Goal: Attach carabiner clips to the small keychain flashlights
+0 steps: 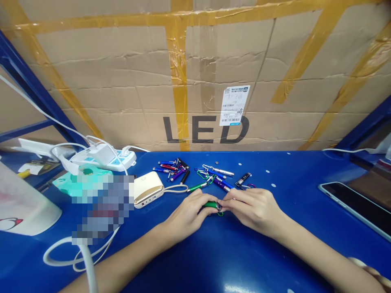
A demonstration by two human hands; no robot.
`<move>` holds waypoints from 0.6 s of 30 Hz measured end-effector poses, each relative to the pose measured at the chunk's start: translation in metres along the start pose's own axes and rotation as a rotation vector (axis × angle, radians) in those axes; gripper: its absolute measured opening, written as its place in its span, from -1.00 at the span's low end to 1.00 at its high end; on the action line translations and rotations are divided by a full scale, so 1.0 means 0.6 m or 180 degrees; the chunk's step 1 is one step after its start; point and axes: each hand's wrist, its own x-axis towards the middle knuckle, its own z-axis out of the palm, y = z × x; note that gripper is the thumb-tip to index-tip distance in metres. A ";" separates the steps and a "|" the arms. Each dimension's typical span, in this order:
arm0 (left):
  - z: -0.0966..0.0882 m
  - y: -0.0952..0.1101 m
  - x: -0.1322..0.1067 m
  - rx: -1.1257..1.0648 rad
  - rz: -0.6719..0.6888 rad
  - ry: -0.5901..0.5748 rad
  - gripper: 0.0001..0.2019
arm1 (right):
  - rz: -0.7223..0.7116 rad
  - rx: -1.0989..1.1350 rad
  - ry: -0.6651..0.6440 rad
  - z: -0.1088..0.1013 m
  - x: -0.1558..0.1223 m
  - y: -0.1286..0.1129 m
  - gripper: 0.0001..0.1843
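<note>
Both hands meet low on the blue bench (214,260), the left hand (186,215) and right hand (253,211) closing from either side on a green keychain penlight (212,204). Each grip is pressed together, pinching the penlight between fingers and thumb, and the fingers (232,199) hide much of its body, so its full length and any join cannot be made out. Only a green stretch, a dark metal end and a sliver of green clip loop show. Just beyond the hands lie a loose heap of penlights (172,169) in red, blue, purple and black, and a looser spread of silver, blue and black ones with clips (214,173), overlapping so that single pieces are hard to separate. A cream power bank (148,189) sits to the left, its left end hidden behind a pixelated patch (102,207) that conceals whatever lies there. Farther left is a white power strip (105,160) with plugs, and a phone (356,207) lies at the right, cut off by the frame.
</note>
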 end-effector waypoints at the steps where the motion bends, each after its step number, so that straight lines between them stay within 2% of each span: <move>1: 0.000 -0.001 -0.001 -0.0093 -0.0081 -0.0028 -0.84 | 0.0081 0.0085 -0.0026 0.000 0.000 0.000 -0.76; 4: 0.002 -0.004 -0.004 -0.0350 -0.0293 -0.0095 -0.75 | 0.0326 0.0382 -0.0191 -0.001 -0.001 -0.002 -0.79; 6: 0.005 -0.004 -0.005 -0.0447 -0.0321 -0.0024 -0.77 | 0.0517 0.0683 -0.0215 0.001 0.001 -0.004 -0.78; 11: 0.012 0.003 -0.003 -0.0929 -0.0393 0.0417 -0.80 | 0.1238 0.1695 0.0329 0.009 0.008 -0.013 -0.86; 15: 0.013 0.013 -0.002 -0.1004 -0.0436 0.0422 -0.83 | 0.1433 0.1839 0.0676 0.010 0.013 -0.023 -0.89; 18: 0.012 0.017 -0.004 -0.1017 -0.0367 0.0342 -0.84 | 0.1480 0.1830 0.0716 0.006 0.015 -0.028 -0.89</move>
